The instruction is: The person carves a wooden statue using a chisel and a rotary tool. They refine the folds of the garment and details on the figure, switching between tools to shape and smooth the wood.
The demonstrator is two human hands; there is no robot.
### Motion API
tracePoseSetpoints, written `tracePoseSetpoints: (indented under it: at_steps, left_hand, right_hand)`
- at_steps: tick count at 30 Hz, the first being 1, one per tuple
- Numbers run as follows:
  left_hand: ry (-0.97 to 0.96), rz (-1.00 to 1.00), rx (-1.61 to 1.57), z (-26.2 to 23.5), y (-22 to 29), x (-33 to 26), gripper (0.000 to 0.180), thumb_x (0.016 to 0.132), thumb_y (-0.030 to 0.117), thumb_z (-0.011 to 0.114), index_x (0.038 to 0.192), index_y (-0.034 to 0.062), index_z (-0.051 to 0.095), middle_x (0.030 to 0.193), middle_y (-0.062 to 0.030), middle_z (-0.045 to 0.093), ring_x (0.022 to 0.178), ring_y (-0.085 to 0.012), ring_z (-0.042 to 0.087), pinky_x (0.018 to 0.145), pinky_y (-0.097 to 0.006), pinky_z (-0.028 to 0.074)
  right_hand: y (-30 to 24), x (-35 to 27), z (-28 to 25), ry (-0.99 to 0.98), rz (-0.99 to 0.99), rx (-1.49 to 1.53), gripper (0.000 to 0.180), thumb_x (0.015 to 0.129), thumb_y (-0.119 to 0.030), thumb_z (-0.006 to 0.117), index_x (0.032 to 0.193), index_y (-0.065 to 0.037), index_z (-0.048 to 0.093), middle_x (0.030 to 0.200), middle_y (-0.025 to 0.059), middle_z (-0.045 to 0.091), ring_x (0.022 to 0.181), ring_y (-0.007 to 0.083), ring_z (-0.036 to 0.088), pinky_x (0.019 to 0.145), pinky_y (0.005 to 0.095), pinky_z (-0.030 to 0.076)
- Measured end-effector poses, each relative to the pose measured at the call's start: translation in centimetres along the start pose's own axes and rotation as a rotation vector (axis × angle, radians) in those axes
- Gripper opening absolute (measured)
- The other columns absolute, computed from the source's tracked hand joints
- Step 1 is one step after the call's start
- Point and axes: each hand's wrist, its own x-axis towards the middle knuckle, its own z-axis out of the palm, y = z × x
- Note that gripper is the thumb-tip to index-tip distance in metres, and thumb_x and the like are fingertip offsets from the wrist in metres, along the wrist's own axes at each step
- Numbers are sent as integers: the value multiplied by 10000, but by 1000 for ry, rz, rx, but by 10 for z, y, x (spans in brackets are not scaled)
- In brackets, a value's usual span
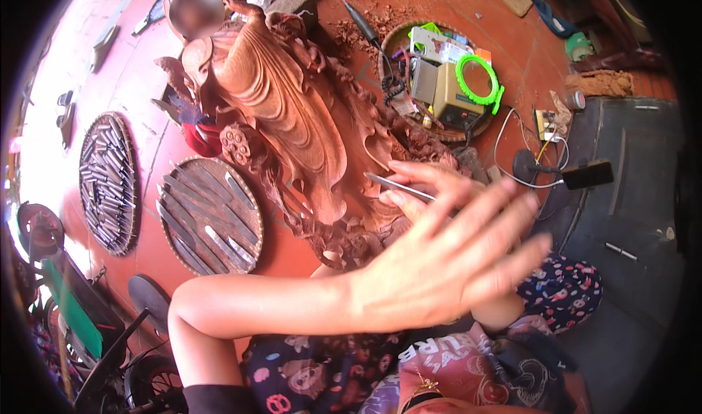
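My left hand (pixel 446 260) reaches across from the lower left with its fingers spread, slightly smeared by motion. It passes over my right hand (pixel 428 174), hiding most of it. Between the thumb and fingertips of my right hand is a slim metal carving tool (pixel 398 185), its pointed end toward the left and its rear part covered by my left hand. Just beyond both hands lies a large reddish-brown wood carving (pixel 281 121) of a robed figure, with deep folds and ornate edges. The tool's tip overlaps the carving in view; whether they touch I cannot tell.
At left lie a round tray of long flat tools (pixel 208 213) and a basket packed with small carving tools (pixel 108 183). A basket (pixel 479 130) at upper right holds a beige control box (pixel 459 96) and green ring (pixel 477 79). A phone on a stand (pixel 589 173) and cables lie right.
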Motion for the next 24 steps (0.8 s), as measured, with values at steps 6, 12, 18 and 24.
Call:
tracePoseSetpoints:
  at_steps: [6, 12, 18, 24]
  left_hand:
    - [50, -267, -143, 18, -23, -8, 870, 738, 182, 788, 1510, 18, 420, 1442, -186, 529, 1312, -360, 531, 1096, -510, 374]
    - [51, 211, -137, 4, -9, -30, 396, 872, 183, 599, 1227, 16, 655, 1206, -152, 683, 1201, -308, 646, 1063, -431, 492]
    - [-245, 131, -162, -28, -41, -73, 302, 809, 140, 662, 1085, 33, 723, 962, -76, 732, 943, -212, 731, 883, -337, 588]
    - [-139, -70, -147, -40, -59, -99, 274, 787, 124, 686, 1040, 28, 727, 948, -66, 725, 892, -194, 727, 831, -329, 598]
  right_hand:
    - [13, -4, 29, 87, 175, 61, 119, 908, 14, 722, 1018, 48, 692, 1011, 124, 727, 895, 205, 699, 803, 301, 563]
    - [42, 23, 38, 86, 98, 80, 68, 939, -12, 691, 987, 35, 682, 903, 99, 717, 841, 135, 672, 737, 275, 529]
    - [48, 34, 32, -18, 50, -81, 76, 915, 10, 696, 978, 49, 678, 954, 135, 697, 854, 184, 682, 764, 295, 532]
    - [44, 42, 33, -95, 174, 64, 104, 863, 105, 703, 953, 57, 682, 903, 118, 672, 929, 184, 711, 875, 290, 592]
